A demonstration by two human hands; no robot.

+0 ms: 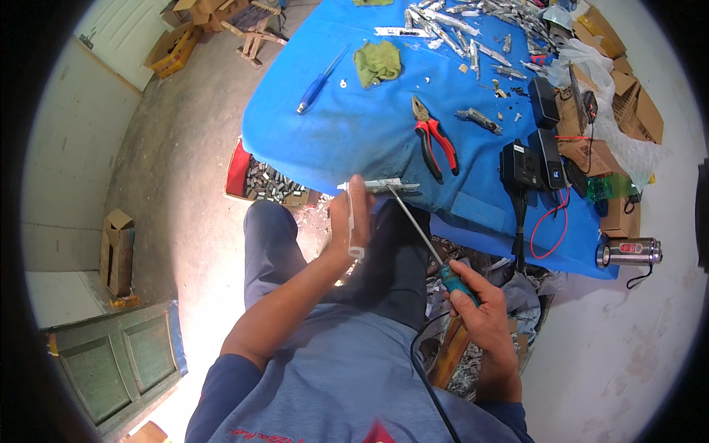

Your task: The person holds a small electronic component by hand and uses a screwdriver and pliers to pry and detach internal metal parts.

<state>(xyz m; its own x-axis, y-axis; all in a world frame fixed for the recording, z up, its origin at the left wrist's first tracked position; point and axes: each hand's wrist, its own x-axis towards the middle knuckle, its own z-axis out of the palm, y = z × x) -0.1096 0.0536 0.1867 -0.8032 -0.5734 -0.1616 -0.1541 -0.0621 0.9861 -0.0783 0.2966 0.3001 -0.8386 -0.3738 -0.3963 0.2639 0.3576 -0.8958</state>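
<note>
At the table's near edge, my left hand (350, 218) is closed on a slim silver-white metal part (380, 184), which lies level against the blue cloth. A pale thin strip (351, 218) runs down the back of this hand to the wrist; I cannot make out what it is. My right hand (481, 306) grips the teal handle of a long screwdriver (421, 232). Its shaft slants up to the left, and the tip touches the metal part. Beyond them lie red-and-black pliers (434, 140), jaws pointing away, and a short metal piece (480, 120) to their right.
A blue cloth (317, 148) covers the table. On it are a blue screwdriver (317, 85), a green rag (377, 63), a pile of metal parts (450, 29) and black power adapters (521, 164). A steel flask (631, 252) stands out at right. Below sits a box of small parts (269, 181).
</note>
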